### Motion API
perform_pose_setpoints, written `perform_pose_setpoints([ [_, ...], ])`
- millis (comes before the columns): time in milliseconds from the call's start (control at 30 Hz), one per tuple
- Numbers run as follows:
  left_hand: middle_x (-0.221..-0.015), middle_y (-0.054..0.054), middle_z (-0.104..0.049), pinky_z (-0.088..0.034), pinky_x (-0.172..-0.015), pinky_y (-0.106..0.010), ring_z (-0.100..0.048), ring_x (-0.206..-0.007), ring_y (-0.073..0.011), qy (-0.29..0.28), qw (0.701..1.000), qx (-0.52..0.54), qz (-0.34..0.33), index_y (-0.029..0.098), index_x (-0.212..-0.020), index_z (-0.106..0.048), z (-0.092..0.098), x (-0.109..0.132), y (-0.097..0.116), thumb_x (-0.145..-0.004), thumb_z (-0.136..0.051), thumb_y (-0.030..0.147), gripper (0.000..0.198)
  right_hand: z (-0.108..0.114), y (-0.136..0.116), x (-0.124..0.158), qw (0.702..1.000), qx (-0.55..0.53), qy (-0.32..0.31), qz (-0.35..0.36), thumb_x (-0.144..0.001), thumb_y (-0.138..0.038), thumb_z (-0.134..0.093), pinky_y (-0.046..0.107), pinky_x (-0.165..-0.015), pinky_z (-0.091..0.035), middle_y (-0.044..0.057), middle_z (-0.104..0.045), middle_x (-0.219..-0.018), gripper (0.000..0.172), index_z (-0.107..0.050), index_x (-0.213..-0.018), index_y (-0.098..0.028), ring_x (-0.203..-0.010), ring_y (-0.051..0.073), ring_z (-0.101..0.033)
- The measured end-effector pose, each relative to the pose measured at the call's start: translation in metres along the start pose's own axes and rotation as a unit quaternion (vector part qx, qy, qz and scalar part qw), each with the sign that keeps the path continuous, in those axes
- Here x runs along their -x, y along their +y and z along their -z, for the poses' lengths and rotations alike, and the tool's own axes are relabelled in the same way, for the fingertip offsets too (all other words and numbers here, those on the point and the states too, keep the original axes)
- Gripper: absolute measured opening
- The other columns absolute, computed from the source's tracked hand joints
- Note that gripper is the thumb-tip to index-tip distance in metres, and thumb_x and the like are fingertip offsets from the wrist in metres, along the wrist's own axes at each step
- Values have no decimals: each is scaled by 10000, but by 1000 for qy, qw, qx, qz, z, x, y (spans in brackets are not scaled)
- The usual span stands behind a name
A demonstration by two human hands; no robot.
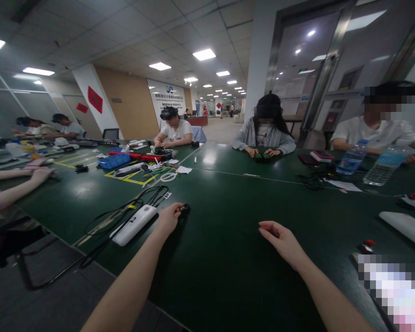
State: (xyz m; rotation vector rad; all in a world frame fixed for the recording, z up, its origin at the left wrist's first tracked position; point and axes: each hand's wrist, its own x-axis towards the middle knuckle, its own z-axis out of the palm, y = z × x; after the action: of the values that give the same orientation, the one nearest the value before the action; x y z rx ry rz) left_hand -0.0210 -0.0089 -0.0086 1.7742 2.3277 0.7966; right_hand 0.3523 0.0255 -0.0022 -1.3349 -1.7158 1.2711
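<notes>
forearms (131,281) over worktop (221,263); left grip (169,217) pinches small black part (186,208), jutting out rightward; right grip (280,237) loosely curled, slightly parted, well apart from it.

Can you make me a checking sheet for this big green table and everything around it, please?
Surface: green table, shiny where light hits.
Job's things: small dark object; too small to identify.
Clutter: white case marked 2, blue tray, clear bottles.
Hands: left hand pinches the small dark object; right hand is loosely curled, nothing seen in it.
Cables: black cables loop beside the white case.
Surroundings: other people sit around; ceiling lights are on.
</notes>
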Motion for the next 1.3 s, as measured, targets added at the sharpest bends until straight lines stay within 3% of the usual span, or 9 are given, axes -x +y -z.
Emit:
perform_pose_setpoints([
  [367,-827,-20,-616,-408,-725,-255,-569,-812,-160,20,1000,-1,7,194,-1016,-481,-3,-1,-7,-743,-465,216,274,-2,-7,4,1000,2,-2,8,-726,-327,-532,340,-828,-427,17,-608,-963,263,-568,-967,-228,-927,183,-557],
  [567,-856,-29,-624,-398,-735,-259,-571,-829,-170,5,1000,-3,19,182,-1034,-468,2,2,8,-750,-441,195,286,-3,-11,7,1000,-10,3,22,-737,-304,-530,338,-814,-433,17,-610,-924,235,-566,-950,-212,-893,176,-565],
  [700,-856,-9,-634,-384,-749,-267,-563,-862,-179,-31,999,3,-29,216,-1057,-455,-3,1,37,-749,-451,196,309,-2,-5,5,1000,-17,10,21,-739,-315,-526,340,-809,-432,16,-604,-936,246,-567,-959,-214,-911,182,-559],
  [900,-823,13,-640,-355,-793,-307,-532,-886,-189,-106,983,29,-145,236,-1068,-470,-34,13,113,-731,-457,167,344,0,-4,8,998,-58,18,27,-735,-323,-521,333,-783,-444,18,-594,-934,261,-561,-972,-222,-887,182,-559],
  [1033,-859,8,-627,-344,-827,-332,-522,-895,-183,-150,971,78,-172,250,-1078,-470,-56,34,156,-732,-458,179,354,-1,-7,9,995,-85,49,28,-729,-316,-513,319,-711,-462,25,-595,-878,258,-560,-962,-213,-793,175,-563],
  [1167,-936,-2,-588,-376,-789,-292,-518,-894,-160,-224,947,131,-190,258,-1044,-480,-62,53,176,-746,-448,181,310,-1,-3,6,993,-70,90,26,-726,-337,-498,324,-643,-463,30,-600,-835,265,-564,-948,-209,-751,189,-563],
  [1300,-937,15,-576,-385,-784,-268,-521,-891,-138,-263,926,167,-211,268,-1000,-483,-58,61,176,-753,-439,163,272,1,0,3,993,-22,106,54,-731,-345,-491,340,-740,-450,30,-615,-876,251,-579,-927,-216,-833,204,-569],
])
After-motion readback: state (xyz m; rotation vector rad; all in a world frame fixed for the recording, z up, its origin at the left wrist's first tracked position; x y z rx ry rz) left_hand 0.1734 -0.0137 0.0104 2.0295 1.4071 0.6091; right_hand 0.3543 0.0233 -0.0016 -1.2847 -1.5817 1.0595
